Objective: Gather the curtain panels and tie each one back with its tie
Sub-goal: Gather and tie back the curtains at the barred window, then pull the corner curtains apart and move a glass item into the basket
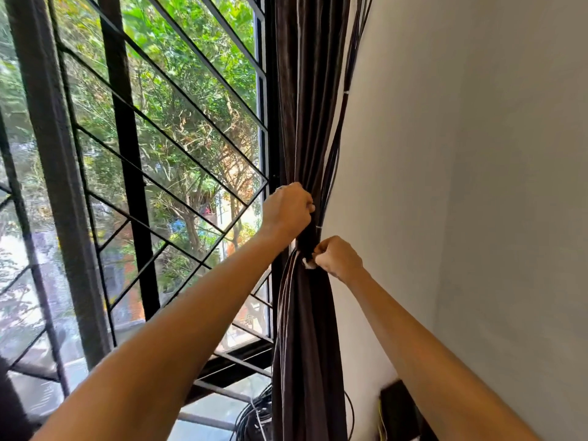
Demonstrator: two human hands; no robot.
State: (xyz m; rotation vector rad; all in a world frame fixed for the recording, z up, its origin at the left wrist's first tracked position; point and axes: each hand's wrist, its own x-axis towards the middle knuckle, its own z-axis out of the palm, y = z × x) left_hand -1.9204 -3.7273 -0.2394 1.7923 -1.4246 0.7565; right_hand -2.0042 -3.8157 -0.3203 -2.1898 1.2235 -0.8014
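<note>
Tying back the dark brown fabric curtain panel [305, 313] at the right edge of the black metal window grille [159, 154].
Grips the gathered folds in the curled left hand [288, 211], just above the dark fabric tie [306, 243]; pinches the tie's white tip with the right hand [339, 257], touching the bundle. Best to keep the folds squeezed tight, draw the tip snug before fastening, and leave the thin black cables [334, 154] beside the curtain out of the wrap.
</note>
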